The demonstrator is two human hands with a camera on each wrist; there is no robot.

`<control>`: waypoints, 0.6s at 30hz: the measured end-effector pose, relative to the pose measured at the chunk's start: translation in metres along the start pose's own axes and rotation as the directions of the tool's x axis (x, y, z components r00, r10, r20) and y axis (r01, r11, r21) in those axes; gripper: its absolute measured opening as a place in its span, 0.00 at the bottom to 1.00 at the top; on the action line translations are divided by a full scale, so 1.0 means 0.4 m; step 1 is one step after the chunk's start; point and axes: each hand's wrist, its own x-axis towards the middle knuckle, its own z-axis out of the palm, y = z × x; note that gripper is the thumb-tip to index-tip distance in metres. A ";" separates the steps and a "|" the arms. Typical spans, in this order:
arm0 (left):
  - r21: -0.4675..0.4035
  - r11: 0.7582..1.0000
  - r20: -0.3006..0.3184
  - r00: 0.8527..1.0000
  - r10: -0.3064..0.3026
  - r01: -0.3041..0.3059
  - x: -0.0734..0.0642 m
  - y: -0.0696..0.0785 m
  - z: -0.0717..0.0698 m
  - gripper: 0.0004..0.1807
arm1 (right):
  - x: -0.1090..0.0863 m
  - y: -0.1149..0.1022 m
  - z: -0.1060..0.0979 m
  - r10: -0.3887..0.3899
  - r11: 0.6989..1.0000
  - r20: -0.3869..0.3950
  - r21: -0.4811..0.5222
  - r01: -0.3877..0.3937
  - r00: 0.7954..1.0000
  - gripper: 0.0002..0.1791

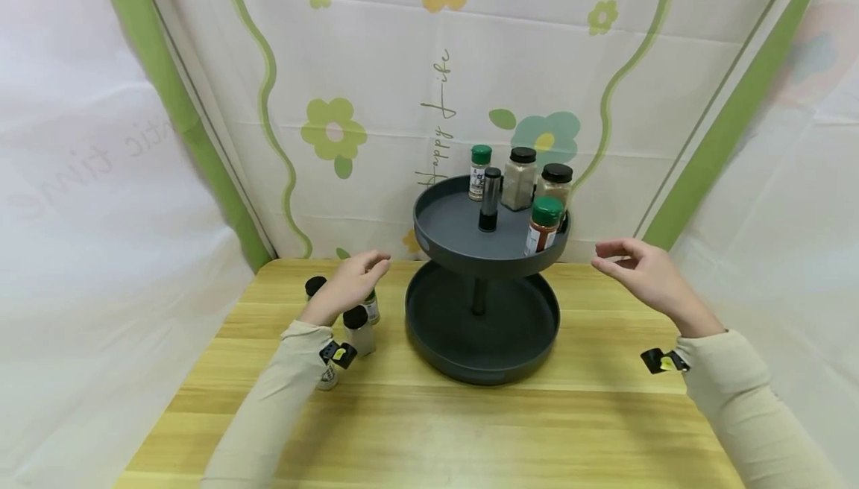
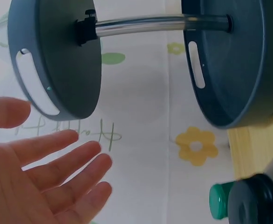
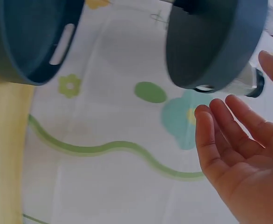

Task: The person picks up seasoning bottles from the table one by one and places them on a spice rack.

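A dark grey two-tier round rack [image 1: 488, 265] stands in the middle, with a central post. Left of it hovers my left hand [image 1: 349, 284], fingers extended and nothing in them; its fingertips [image 2: 93, 148] are close to the upper tier in the left wrist view. On the rack's other side is my right hand [image 1: 644, 273], also holding nothing, with fingers loosely bent. The upper tier bears a green-capped shaker [image 1: 477, 182], two black-lidded spice jars [image 1: 520, 185] and a green-capped bottle of red spice [image 1: 540, 232]. No jars show in the lower tier [image 1: 483, 373].
On the wooden table [image 1: 429, 437], several spice jars stand beneath my left hand and wrist, partly hidden: a black-lidded jar [image 1: 360, 336], a green-capped bottle [image 1: 372, 308] and others. Behind the rack hangs a flower-printed curtain [image 1: 382, 64]; white cloth borders both sides.
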 end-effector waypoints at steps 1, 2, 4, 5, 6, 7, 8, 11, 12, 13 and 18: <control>0.003 1.000 0.008 1.000 -0.007 0.007 -0.007 -0.002 -0.003 0.25 | -0.001 0.008 0.008 0.012 1.000 0.011 -0.003 -0.012 1.000 0.24; 0.011 1.000 0.015 1.000 -0.007 0.007 -0.013 -0.005 -0.006 0.25 | -0.002 0.018 0.017 0.022 1.000 0.023 -0.005 -0.022 0.999 0.24; 0.033 0.999 0.026 1.000 0.001 -0.002 -0.026 -0.011 -0.012 0.26 | -0.004 0.035 0.036 0.040 0.999 0.040 -0.003 -0.039 0.998 0.25; 0.045 0.999 0.028 1.000 0.005 -0.006 -0.032 -0.014 -0.014 0.27 | -0.004 0.044 0.045 0.046 0.999 0.044 0.002 -0.046 0.998 0.25; 0.058 0.998 0.027 1.000 0.009 -0.010 -0.039 -0.019 -0.016 0.27 | -0.004 0.052 0.054 0.046 0.999 0.046 0.005 -0.047 0.998 0.25; 0.066 0.998 0.023 1.000 0.012 -0.014 -0.046 -0.025 -0.018 0.27 | -0.004 0.060 0.063 0.044 0.999 0.044 0.009 -0.045 0.998 0.24; 0.072 0.997 0.017 1.000 0.018 -0.019 -0.052 -0.031 -0.020 0.27 | -0.004 0.067 0.072 0.041 0.999 0.041 0.011 -0.041 0.998 0.24; 0.083 0.996 -0.012 0.999 0.035 -0.034 -0.072 -0.055 -0.024 0.26 | -0.002 0.088 0.095 0.026 1.000 0.025 -0.002 -0.026 0.999 0.23; 0.093 0.995 -0.024 0.999 0.041 -0.038 -0.080 -0.064 -0.027 0.25 | -0.002 0.093 0.102 0.021 1.000 0.023 -0.007 -0.021 1.000 0.23; 0.094 0.995 -0.033 0.999 0.044 -0.041 -0.087 -0.073 -0.029 0.24 | -0.002 0.097 0.109 0.021 1.000 0.020 -0.008 -0.021 1.000 0.22; 0.105 0.994 -0.063 0.997 0.033 -0.026 -0.126 -0.117 -0.042 0.24 | -0.002 0.110 0.134 0.013 1.000 0.017 -0.001 -0.013 1.000 0.22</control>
